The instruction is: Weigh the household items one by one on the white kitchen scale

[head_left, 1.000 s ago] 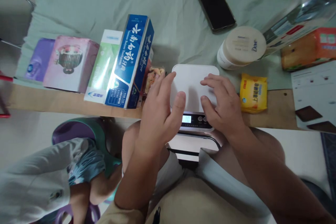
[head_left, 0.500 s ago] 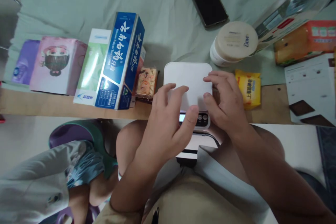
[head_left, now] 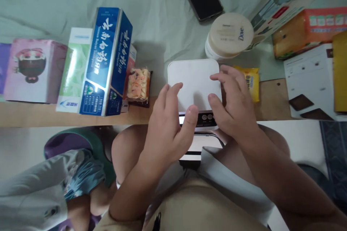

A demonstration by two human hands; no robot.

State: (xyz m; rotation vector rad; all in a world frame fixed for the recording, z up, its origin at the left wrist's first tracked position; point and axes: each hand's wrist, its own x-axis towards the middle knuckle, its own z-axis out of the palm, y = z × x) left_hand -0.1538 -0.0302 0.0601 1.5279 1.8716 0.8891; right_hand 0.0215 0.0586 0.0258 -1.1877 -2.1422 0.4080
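A pink printed box [head_left: 34, 68], a green-and-white carton [head_left: 73, 68] and a Yunnan Baiyao toothpaste carton [head_left: 100, 54] stood left of a wrapped snack [head_left: 138, 85]. The left hand [head_left: 169, 126], empty, fingers apart, was over the left side of a white digital scale [head_left: 193, 75] at the table's front edge. The right hand [head_left: 234, 104], also empty, thumb and fingers parted, flanked its right side; contact could not be told. Steadying the scale seemed in hand; the next move probably called for light, even fingers.
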